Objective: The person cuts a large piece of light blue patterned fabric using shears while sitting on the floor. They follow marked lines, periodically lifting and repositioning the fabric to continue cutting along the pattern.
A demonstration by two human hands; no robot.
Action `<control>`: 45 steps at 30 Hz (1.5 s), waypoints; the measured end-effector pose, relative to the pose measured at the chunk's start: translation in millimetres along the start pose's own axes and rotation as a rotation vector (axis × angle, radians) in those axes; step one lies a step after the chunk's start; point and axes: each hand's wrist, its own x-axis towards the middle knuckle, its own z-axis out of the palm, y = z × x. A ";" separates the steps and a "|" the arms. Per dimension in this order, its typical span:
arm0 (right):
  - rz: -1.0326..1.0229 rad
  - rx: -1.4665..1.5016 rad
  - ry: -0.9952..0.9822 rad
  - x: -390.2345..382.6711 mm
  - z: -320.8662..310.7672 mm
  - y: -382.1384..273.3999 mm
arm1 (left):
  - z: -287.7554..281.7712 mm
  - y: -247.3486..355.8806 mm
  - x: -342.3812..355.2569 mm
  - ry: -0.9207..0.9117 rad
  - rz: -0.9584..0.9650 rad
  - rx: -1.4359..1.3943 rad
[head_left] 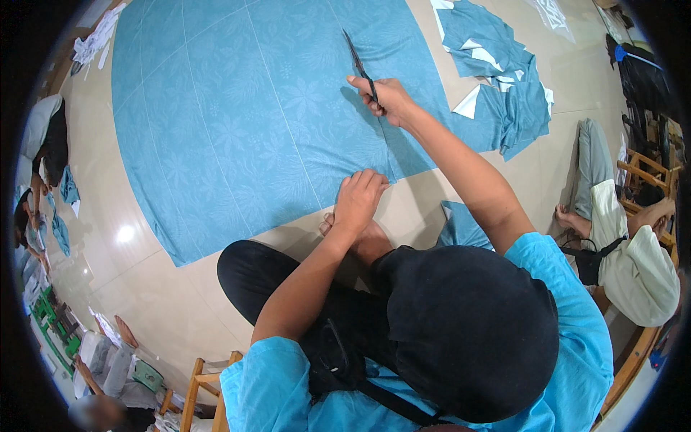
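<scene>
A large sheet of blue fabric with a pale leaf pattern and thin white lines lies spread on the floor. My right hand grips black scissors, their blades pointing away from me over the fabric. A cut line runs from the fabric's near edge up toward the scissors. At that near edge, beside the start of the line, my left hand holds the cloth with curled fingers. Most of its fingertips are hard to make out. My bare foot rests just behind the left hand.
Crumpled blue fabric pieces with white undersides lie to the right. A smaller blue piece is under my right arm. Other people sit at the left and at the right. Wooden stools stand at the lower left and right edge.
</scene>
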 end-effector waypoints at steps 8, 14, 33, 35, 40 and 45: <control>0.009 -0.021 0.005 2.9 -0.1 -1.8 | -1.4 0.2 0.6 -0.014 -0.002 -0.012; -0.002 -0.036 -0.012 8.8 -0.9 -13.5 | -1.0 -0.4 0.4 -0.009 0.003 -0.022; -0.019 -0.030 -0.014 27.6 5.0 -25.2 | 0.5 -1.2 0.9 0.021 0.037 0.013; -0.033 -0.022 -0.016 30.6 6.0 -28.5 | 0.7 -1.5 1.0 0.023 0.045 0.024; -0.028 -0.015 0.008 41.6 9.5 -34.3 | 2.0 -2.0 0.8 0.019 0.044 0.035; -0.029 -0.019 -0.018 47.4 8.5 -33.8 | 2.9 -2.9 0.9 0.022 0.041 0.029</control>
